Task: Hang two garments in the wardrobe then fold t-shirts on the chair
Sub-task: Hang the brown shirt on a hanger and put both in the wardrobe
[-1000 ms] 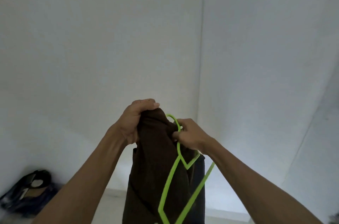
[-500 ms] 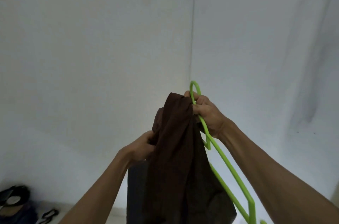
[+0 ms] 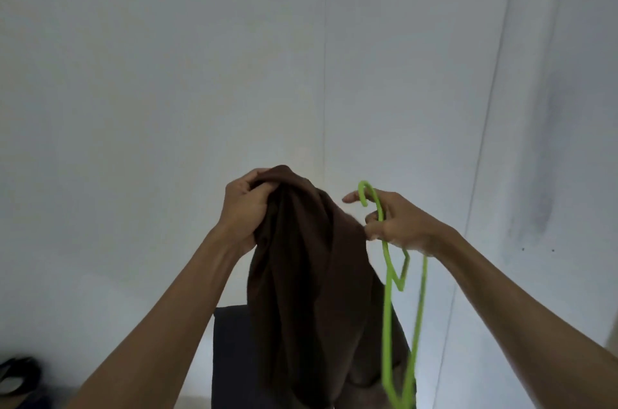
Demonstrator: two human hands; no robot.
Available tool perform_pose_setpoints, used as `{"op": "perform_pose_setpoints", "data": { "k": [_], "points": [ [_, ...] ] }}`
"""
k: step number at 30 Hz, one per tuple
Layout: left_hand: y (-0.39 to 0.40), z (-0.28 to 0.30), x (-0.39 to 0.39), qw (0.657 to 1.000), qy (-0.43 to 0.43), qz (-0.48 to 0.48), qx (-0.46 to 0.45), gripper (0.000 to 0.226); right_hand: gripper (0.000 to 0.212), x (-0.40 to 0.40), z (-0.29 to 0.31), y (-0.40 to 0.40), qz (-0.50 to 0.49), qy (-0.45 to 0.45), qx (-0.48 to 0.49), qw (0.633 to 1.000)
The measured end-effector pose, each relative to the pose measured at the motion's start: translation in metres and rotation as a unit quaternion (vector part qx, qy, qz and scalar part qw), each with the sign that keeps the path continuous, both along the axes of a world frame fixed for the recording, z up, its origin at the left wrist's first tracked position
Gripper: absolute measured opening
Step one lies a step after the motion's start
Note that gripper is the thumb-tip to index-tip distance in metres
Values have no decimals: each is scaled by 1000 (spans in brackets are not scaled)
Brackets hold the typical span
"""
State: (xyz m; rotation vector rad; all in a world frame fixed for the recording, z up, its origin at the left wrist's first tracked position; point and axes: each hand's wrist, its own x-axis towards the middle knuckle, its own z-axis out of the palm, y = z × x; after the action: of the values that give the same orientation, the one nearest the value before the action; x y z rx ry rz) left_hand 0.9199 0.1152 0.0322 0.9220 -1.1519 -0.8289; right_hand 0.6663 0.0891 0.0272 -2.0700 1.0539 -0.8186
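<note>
A dark brown garment (image 3: 307, 274) hangs in front of me, bunched at its top. My left hand (image 3: 245, 208) grips that bunched top edge and holds the cloth up. My right hand (image 3: 394, 224) pinches the neck of a bright green plastic hanger (image 3: 389, 291), just below its hook. The hanger dangles to the right of the garment, apart from its top. A black chair back (image 3: 234, 351) shows behind and below the cloth, mostly hidden by it.
White walls meet in a corner straight ahead. A pale panel edge (image 3: 481, 141) runs up the right side. Dark shoes or bags (image 3: 16, 378) lie on the floor at the lower left.
My left hand has risen to grip the garment's top. My right hand has let the cloth go and drawn the hanger away to the right, lower than before.
</note>
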Motion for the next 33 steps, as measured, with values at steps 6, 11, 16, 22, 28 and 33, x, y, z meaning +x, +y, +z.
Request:
{"op": "perform_pose_setpoints", "data": {
  "k": [6, 11, 16, 22, 28, 33],
  "points": [
    [0, 32, -36, 996, -83, 21, -15, 10, 44, 30, 13, 3, 27, -81, 24, 996],
    [3, 41, -18, 988, -150, -7, 20, 29, 13, 39, 4, -10, -7, -115, -2, 993],
    [5, 19, 27, 929, -352, 13, 115, 20, 9, 26, 13, -22, 21, -236, 27, 971],
    [12, -19, 24, 967, -226, -34, 113, 55, 2, 50, 23, -29, 50, -290, 40, 955],
    [-3, -69, -3, 945, -262, -64, 186, 84, 11, 91, 50, -22, 27, -369, 33, 929],
    [0, -53, -24, 993, -36, -5, 112, 10, 38, 69, 66, -23, 42, -245, 53, 967]
  ]
}}
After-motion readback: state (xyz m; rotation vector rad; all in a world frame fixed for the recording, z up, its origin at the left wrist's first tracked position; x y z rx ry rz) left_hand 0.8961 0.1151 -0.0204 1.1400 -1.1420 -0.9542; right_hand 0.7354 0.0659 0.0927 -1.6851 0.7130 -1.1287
